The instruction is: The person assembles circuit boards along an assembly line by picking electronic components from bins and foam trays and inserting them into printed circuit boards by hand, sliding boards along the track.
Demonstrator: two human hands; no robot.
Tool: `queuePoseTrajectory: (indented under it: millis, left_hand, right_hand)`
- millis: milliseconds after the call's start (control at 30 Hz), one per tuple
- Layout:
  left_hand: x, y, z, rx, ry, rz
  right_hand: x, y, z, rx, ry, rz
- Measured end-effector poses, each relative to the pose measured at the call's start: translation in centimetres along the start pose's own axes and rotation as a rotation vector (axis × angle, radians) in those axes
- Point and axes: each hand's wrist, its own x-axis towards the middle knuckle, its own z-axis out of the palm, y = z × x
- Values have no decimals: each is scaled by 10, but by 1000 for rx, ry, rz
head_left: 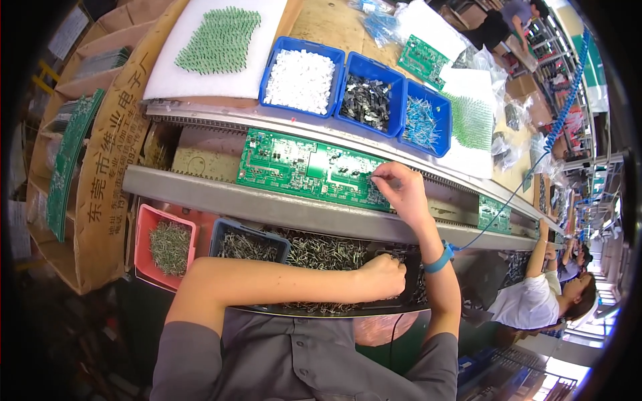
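Observation:
My right hand point(402, 192) is over the right end of a green circuit board point(277, 160) that lies in the conveyor track. Its thumb and forefinger are pinched together close to the board; whatever they hold is too small to make out. A blue wrist strap point(439, 258) with a coiled cord is on that arm. My left forearm crosses in front of me, and my left hand point(382, 277) is closed over a dark tray point(364, 309) of small metal parts. Its fingertips are partly hidden, so their contents cannot be seen. Small black parts stand on the board.
Beyond the track are blue bins of white parts point(301, 81), black parts point(365, 100) and blue-leaded parts point(420, 123). A red bin point(167, 242) is near left, beside a cardboard rack point(100, 154) of boards. Another board point(493, 214) is farther right, near a co-worker point(535, 301).

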Motion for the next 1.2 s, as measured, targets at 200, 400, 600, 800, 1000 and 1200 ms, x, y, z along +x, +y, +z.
queuePoseTrajectory:
  millis: [200,400,600,800,1000,1200]
  left_hand:
    - [1,0,1,-10,-17,25]
    - [-1,-1,2,18,51,39]
    - [0,-1,7,-43,173,34]
    - [0,-1,8,-104,168,28]
    - [-6,-4,-2,-103,147,24]
    - [-12,-9,-17,-59,281,13]
  right_hand:
    - [0,-1,-1,-83,-29,6]
    - [0,3,3,-228,-5,-248]
    - [-3,2,7,-286,14,-263]
    - [-29,-31,-15,-322,84,-218]
    - [-93,-79,-54,-379,72,198]
    - [-146,-84,-45,-349,-211,347]
